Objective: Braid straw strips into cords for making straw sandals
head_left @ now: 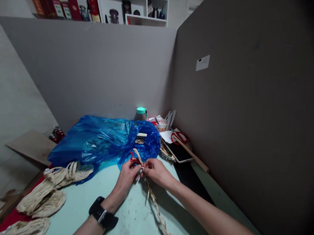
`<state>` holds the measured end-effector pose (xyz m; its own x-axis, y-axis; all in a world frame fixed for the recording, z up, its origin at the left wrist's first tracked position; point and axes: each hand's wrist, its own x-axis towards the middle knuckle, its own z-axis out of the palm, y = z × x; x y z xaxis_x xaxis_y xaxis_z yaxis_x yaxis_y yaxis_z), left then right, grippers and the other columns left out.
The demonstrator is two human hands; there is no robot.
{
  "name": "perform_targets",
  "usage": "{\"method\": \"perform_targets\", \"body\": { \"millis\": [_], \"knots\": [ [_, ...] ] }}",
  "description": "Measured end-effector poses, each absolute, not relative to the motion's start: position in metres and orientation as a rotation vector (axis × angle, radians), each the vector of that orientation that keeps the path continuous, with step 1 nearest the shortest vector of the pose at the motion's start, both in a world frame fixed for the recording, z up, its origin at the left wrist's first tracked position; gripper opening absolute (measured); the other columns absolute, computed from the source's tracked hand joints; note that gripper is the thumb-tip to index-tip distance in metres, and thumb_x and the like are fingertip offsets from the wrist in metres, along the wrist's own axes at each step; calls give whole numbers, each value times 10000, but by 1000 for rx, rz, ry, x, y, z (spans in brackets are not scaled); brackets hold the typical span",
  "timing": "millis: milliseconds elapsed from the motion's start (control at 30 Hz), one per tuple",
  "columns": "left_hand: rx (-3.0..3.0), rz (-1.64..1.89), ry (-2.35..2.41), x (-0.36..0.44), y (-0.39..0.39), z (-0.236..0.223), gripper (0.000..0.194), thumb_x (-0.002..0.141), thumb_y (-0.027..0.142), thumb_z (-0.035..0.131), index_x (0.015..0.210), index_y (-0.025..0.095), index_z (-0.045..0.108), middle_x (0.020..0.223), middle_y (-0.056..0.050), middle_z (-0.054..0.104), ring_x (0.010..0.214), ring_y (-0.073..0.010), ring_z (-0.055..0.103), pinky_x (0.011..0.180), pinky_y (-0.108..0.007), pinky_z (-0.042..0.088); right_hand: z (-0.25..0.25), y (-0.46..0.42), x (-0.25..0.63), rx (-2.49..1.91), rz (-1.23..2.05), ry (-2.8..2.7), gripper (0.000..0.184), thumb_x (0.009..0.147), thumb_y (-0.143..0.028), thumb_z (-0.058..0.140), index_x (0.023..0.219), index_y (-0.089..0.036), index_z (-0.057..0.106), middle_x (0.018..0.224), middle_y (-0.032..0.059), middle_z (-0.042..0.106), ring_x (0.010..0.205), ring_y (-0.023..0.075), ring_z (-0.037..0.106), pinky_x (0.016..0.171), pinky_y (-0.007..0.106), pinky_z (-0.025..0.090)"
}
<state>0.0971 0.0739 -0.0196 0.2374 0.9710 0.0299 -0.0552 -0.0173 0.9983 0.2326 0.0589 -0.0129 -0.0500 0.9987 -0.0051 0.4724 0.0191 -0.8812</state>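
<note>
Over the pale green table (121, 213), my left hand (130, 171) and my right hand (156, 171) meet, fingertips pinched close together on a braided straw cord (156, 211). The cord trails from my fingers toward the table's near edge, with loose ends sticking out along it. Above my fingers a pale straw strip (137, 154) points up and away. Next to it, a bit of red string (131, 156) rises by my left fingers. The exact spot gripped is partly hidden by the fingertips.
A blue plastic bag (101, 136) spreads behind my hands. Woven straw sandals (41, 199) lie at the left. To the right are a phone (178, 151), red-handled scissors (180, 136) and a wooden stick (194, 157). A bottle with a turquoise lid (141, 113) stands before the grey partition (96, 70).
</note>
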Motion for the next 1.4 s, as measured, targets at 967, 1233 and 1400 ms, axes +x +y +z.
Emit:
{"method": "perform_targets", "body": {
  "millis": [967, 1233, 1400],
  "knots": [
    [945, 779, 955, 91, 74, -23, 180, 688, 221, 686, 646, 150, 525, 503, 77, 444, 331, -1, 197, 339, -165, 83, -13, 58, 233, -1403, 1168, -1372, 272, 787, -211, 472, 520, -173, 506, 460, -34, 450, 460, 100, 376, 495, 228, 270],
    [934, 641, 997, 88, 94, -40, 179, 926, 298, 544, 898, 127, 588, 690, 43, 559, 459, -49, 468, 400, -167, 400, -11, 57, 234, -1307, 1467, -1346, 216, 770, -119, 448, 570, -151, 525, 485, -44, 462, 392, 69, 317, 418, 214, 243],
    [944, 630, 1073, 100, 104, -43, 241, 911, 310, 565, 1082, 142, 589, 999, -51, 637, 780, -154, 632, 661, -316, 552, -11, 64, 243, -1363, 1522, -1416, 293, 912, -240, 524, 639, -136, 548, 508, -74, 467, 375, 46, 306, 383, 179, 238]
  ]
}}
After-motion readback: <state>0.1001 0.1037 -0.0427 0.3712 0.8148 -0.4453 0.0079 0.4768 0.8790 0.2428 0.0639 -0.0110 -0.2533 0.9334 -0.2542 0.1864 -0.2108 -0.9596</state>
